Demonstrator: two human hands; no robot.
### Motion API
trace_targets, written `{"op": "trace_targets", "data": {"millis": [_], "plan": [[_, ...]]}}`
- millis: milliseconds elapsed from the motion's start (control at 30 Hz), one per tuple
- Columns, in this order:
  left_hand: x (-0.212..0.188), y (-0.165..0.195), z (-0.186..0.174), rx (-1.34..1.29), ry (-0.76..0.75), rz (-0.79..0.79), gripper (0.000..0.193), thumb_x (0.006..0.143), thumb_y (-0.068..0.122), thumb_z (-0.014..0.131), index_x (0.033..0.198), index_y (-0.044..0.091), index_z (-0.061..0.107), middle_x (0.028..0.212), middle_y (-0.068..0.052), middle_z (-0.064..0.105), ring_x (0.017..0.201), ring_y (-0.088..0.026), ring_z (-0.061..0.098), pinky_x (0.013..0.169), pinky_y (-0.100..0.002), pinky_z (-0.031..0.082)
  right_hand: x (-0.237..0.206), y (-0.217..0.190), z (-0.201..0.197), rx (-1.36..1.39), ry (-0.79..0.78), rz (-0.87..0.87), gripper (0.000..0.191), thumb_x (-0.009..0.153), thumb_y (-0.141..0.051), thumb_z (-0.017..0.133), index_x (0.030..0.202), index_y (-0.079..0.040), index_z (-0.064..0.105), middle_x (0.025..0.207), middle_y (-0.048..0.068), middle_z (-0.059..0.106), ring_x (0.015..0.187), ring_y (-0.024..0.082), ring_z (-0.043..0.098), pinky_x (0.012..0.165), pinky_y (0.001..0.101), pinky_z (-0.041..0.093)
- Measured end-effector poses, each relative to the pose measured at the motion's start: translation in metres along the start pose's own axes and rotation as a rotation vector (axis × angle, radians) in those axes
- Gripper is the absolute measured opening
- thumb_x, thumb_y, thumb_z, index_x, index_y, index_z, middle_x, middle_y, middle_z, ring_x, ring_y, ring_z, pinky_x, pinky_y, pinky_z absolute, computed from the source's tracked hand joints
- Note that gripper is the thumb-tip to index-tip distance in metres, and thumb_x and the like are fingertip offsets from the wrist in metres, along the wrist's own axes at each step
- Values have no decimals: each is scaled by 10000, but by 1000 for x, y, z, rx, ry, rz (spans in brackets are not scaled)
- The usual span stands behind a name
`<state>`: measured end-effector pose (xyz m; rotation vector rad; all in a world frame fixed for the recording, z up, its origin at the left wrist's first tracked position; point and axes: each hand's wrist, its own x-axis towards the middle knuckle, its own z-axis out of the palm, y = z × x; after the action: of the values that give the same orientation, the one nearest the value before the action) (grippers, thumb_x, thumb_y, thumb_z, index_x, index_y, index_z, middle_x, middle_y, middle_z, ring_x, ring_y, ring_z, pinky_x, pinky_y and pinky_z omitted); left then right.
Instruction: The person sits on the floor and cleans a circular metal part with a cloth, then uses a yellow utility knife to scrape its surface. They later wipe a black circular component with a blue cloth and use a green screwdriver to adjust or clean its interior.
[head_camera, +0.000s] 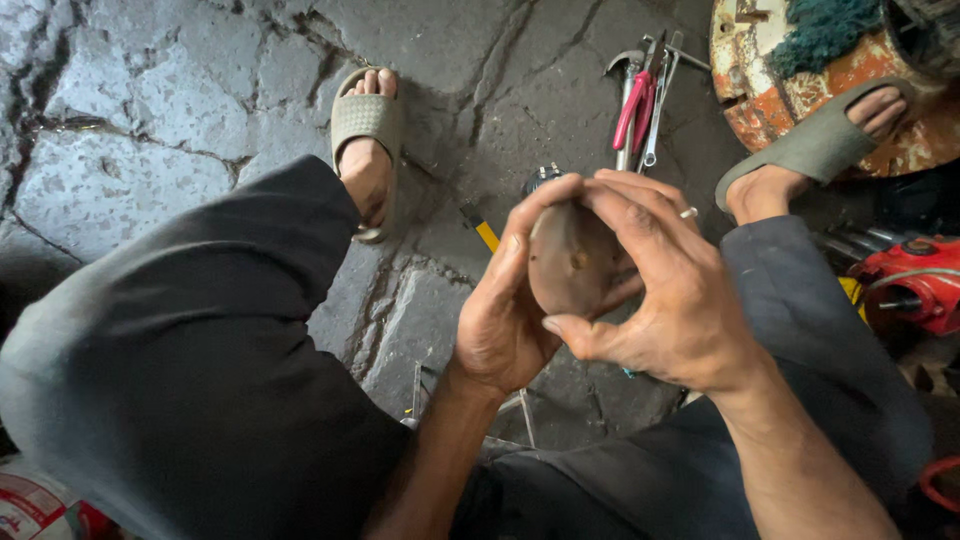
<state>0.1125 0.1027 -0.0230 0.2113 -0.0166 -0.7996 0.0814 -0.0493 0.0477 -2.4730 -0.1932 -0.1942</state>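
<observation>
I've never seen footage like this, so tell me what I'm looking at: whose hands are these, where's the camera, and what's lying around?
The one picture comes from a camera worn on a seated person's head, looking down. No machine: two bare hands. The left hand and right hand together cup a smooth brown rounded object; what it is, I cannot tell. Below is cracked stone ground, both feet in grey sandals. Pink-handled pliers with metal tools lie ahead, beside a rusty round metal part and a red machine.
</observation>
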Motion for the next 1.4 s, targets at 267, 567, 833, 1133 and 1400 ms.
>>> {"op": "trace_targets", "data": {"millis": [267, 567, 833, 1133, 1400], "plan": [[10, 10, -8, 52, 177, 188, 596, 1057, 404, 542, 1562, 146, 359, 1451, -221, 529, 1272, -411, 608, 1085, -576, 524, -9, 88, 41, 600, 2, 331, 739, 902, -309, 746, 1554, -91, 477, 1502, 131, 598, 1249, 201, 666, 1035, 328, 547], [5, 37, -2, 22, 237, 353, 648, 1027, 435, 602, 1575, 200, 350, 1498, -231, 502, 1340, -434, 580, 1137, -601, 525, -65, 183, 161, -269, -186, 944, 990, 709, -538, 912, 1488, -100, 486, 1408, 360, 477, 1317, 503, 451, 1058, 538, 401], [9, 49, 3, -1, 398, 318, 715, 963, 435, 638, 1562, 179, 344, 1487, -232, 489, 1332, -448, 564, 1103, -605, 520, -49, 164, 185, -343, -18, 1093, 779, 709, -507, 849, 1399, -222, 625, 1376, 240, 549, 1263, 438, 540, 1051, 519, 467], [6, 48, 8, 4, 394, 322, 728, 967, 436, 635, 1573, 168, 334, 1499, -218, 485, 1340, -414, 560, 1141, -605, 498, -50, 177, 201, -343, 18, 1217, 601, 788, -484, 810, 1286, -173, 684, 1354, 241, 549, 1322, 472, 419, 1048, 587, 389], [9, 43, 3, -21, 351, 339, 685, 1011, 422, 578, 1595, 179, 315, 1509, -202, 485, 1349, -402, 558, 1151, -597, 494, -66, 197, 178, -215, 102, 1050, 323, 811, -173, 730, 1103, -40, 764, 1051, 247, 735, 963, 427, 716, 847, 528, 595]]}}
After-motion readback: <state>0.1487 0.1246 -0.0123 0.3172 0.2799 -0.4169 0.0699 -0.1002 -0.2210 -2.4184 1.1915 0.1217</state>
